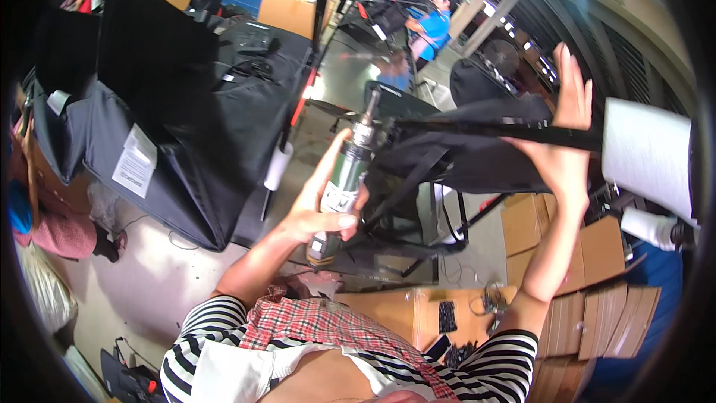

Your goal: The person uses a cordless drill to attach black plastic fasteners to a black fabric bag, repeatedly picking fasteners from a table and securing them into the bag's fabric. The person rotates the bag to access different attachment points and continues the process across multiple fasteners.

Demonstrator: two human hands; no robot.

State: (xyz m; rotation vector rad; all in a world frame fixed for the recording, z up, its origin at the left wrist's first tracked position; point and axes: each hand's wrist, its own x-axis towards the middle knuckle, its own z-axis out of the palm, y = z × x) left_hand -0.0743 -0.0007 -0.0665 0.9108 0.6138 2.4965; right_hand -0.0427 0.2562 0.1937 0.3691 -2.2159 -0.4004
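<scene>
In my left hand [326, 207] is a green and black electric screwdriver [346, 172], its fingers wrapped round the body. The bit points up and away, near the end of a black frame bar [492, 128]. Flat against that bar lies my right hand [564, 142], open, its fingers stretched upward. Below the bar hangs black fabric [477, 160] with straps and dark tubes. A white sleeve [647, 151] wraps the bar's right end. Whether the bit touches the bar, I cannot tell.
Large black fabric boxes [175, 127] stand at the left. Flattened cardboard cartons [604, 321] lean at the lower right. A brown cardboard surface [391, 310] with small black parts [447, 317] is close to my body. Further back stands a person in a blue shirt [432, 27].
</scene>
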